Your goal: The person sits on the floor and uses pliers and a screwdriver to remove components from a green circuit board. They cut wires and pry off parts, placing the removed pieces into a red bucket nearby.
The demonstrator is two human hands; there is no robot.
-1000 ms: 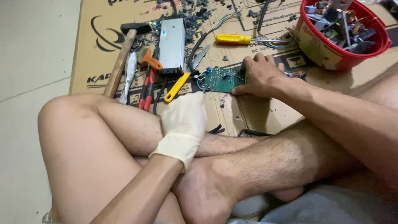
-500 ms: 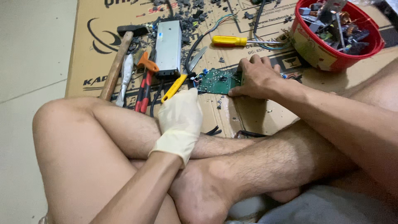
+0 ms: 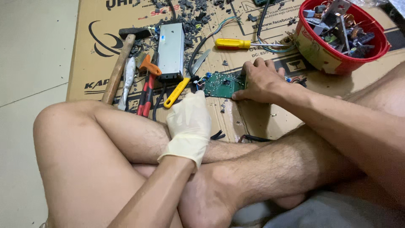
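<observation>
Head view shows my two hands. My right hand (image 3: 262, 82) is bare, its fingers spread and pressing down on one green circuit board (image 3: 222, 85) that lies flat on the cardboard (image 3: 93, 63). My left hand (image 3: 188, 122) wears one pale glove and rests on my leg just below the board, fingers together and holding nothing. I count one hammer (image 3: 120, 63), one grey metal box (image 3: 171, 50), one yellow screwdriver (image 3: 238, 43), and one red bowl (image 3: 333, 59) full of small parts. Under the cardboard is pale tile floor (image 3: 29, 63).
</observation>
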